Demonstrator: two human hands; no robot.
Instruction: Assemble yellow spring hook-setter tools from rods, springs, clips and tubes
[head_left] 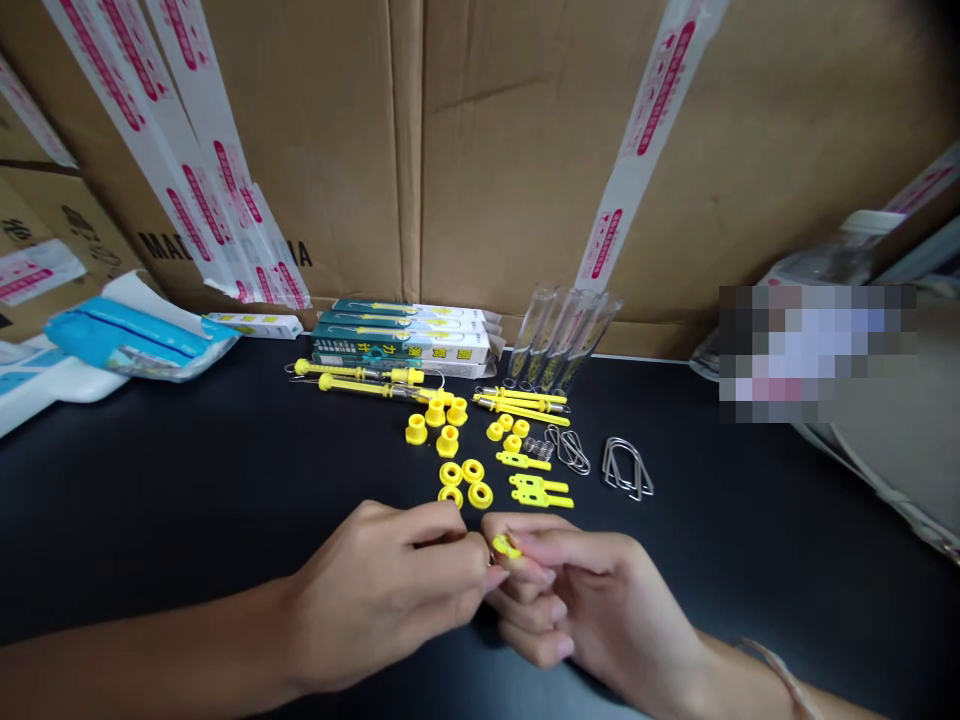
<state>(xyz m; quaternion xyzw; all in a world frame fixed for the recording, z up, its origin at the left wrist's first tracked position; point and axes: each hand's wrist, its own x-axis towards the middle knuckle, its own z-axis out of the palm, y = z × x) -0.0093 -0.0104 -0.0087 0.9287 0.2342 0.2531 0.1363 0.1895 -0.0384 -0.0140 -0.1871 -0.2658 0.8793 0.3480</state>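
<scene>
My right hand [607, 600] is closed, pinching a small yellow plastic piece [507, 547] between thumb and fingertips. Against it, my left hand [397, 585] has its fingers pressed together. A glint of thin metal shows at the left fingertips, but what they grip is mostly hidden. Just beyond my hands lie several yellow rings [480, 495] and flat yellow strips with slots [536, 497]. Farther back are yellow flanged sleeves [448, 441], small yellow caps [512, 443], little coil springs [538, 449] and bent wire hooks [570, 452].
Larger bent wire loops [628, 468] lie to the right. Yellow spring scales [367, 388], stacked boxes [405, 345] and clear tubes [559, 340] stand behind, before a cardboard wall [495, 180]. A blue packet [150, 335] is at left, a plastic bottle [832, 262] at right.
</scene>
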